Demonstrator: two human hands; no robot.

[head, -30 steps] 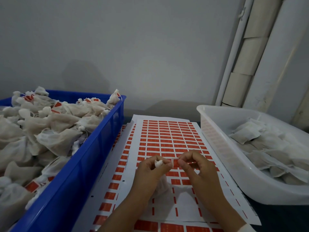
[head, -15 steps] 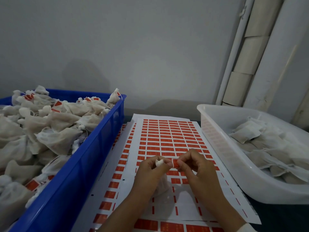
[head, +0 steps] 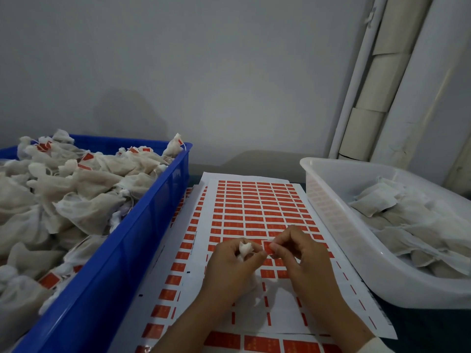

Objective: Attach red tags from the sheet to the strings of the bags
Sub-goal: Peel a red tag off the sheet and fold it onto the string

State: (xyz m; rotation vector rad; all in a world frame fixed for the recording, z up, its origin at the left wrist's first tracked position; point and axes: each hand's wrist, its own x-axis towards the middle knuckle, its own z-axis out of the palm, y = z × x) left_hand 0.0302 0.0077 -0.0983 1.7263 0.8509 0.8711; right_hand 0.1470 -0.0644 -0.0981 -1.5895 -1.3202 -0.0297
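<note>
Head view: left hand grips a small white bag, its gathered top poking up btwn thumb & fingers. Right hand pinches a red tag just beside the bag, above the tag sheet at table centre. Blue crate w/ tagged bags along left edge; white basket w/ bags at right edge.

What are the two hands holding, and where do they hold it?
The left hand grips a white bag round its gathered top. The right hand pinches a red tag by its right edge with its fingertips.
</note>
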